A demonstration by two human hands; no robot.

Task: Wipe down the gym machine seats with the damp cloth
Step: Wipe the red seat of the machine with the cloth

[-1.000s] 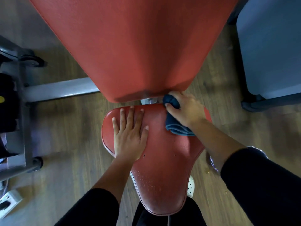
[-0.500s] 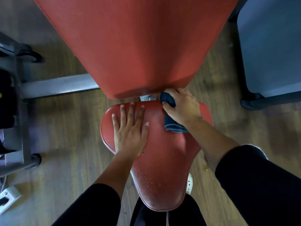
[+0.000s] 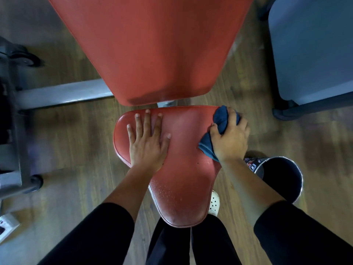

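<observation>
Head view, 1 camera, looking down. Item 1: red vinyl seat pad (image 3: 187, 150), wide at the far end and narrowing toward the person; fine droplets (image 3: 168, 188) bead on the narrow near end. Item 2: red backrest pad (image 3: 152, 44), its lower edge just above the seat's far edge. Item 3: left hand (image 3: 147, 142), flat on the seat's far left part, fingers straight and spread, holding nothing, apparently bracing. Item 4: right hand (image 3: 231, 138), at the seat's far right corner, fingers and thumb curled round a bunched blue cloth (image 3: 222, 117); the cloth presses against the seat's right edge, with 1 fold trailing below the thumb onto the top surface. Item 5: grey frame bar (image 3: 63, 94), left of the backrest, over wood-look floor (image 3: 76, 140). Item 6: grey upholstered pad (image 3: 313, 54), upper right, well apart. Item 7: dark round container (image 3: 282, 178) with a printed band, on the floor just beside the right forearm. Item 8: white perforated clog (image 3: 214, 204), partly hidden by the seat's right edge. Step in hand, as judged: wiping the seat's far right corner and rim. Progress: part done; the beaded near end appears unwiped. The next move likely calls for drawing the cloth toward the person over the narrow end with steady pressure, and shifting the left hand so the patch beneath it is covered too.
</observation>
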